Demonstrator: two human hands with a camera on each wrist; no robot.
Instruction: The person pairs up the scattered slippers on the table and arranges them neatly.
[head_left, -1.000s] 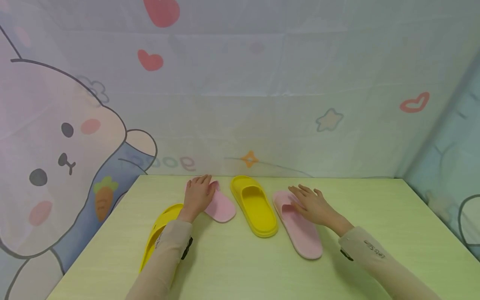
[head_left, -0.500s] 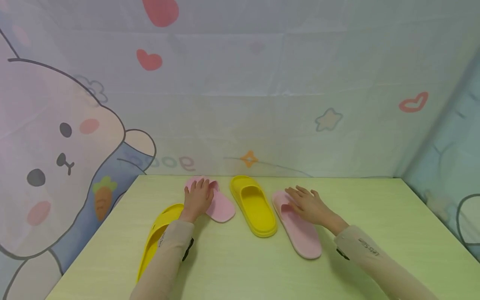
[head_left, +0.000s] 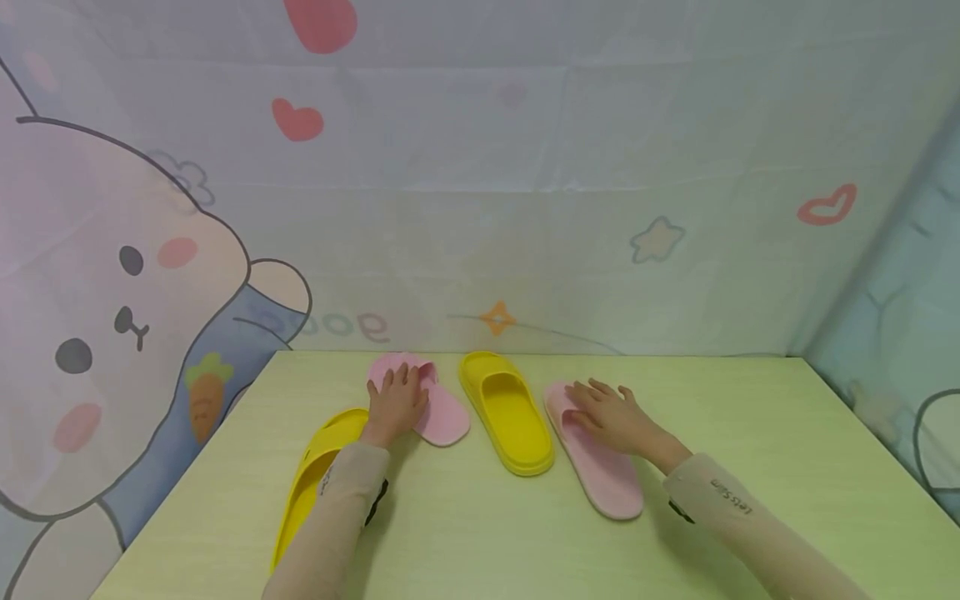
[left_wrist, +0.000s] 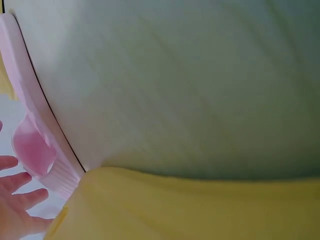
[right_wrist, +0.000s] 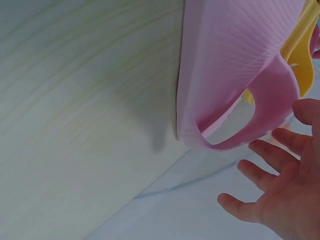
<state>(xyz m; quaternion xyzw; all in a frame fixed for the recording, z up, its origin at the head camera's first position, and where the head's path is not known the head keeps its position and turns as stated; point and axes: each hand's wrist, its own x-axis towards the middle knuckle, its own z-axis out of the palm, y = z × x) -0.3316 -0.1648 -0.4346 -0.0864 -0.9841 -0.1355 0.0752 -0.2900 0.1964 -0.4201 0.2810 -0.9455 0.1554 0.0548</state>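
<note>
In the head view my left hand (head_left: pixel 397 407) hovers over the left pink slipper (head_left: pixel 447 418), its spread fingers near the strap and hiding part of it. My right hand (head_left: pixel 618 421) is above the right pink slipper (head_left: pixel 603 473), fingers apart beside its strap. The right wrist view shows that slipper's strap (right_wrist: pixel 277 95) close to my thumb; whether they touch I cannot tell. Neither hand grips anything. A yellow slipper (head_left: pixel 517 423) lies between the two pink ones. Another yellow slipper (head_left: pixel 341 427) lies at the left, partly covered by my left sleeve.
All the slippers lie on a pale wood-grain tabletop (head_left: pixel 465 533). A printed cloth (head_left: pixel 465 233) with hearts and a cartoon animal hangs upright behind the table's back edge. Another cloth (head_left: pixel 915 333) borders the right side.
My right hand has shifted left, further over the right pink slipper's strap. My left hand has drawn slightly back from the left pink slipper's toe. The slippers have not moved.
</note>
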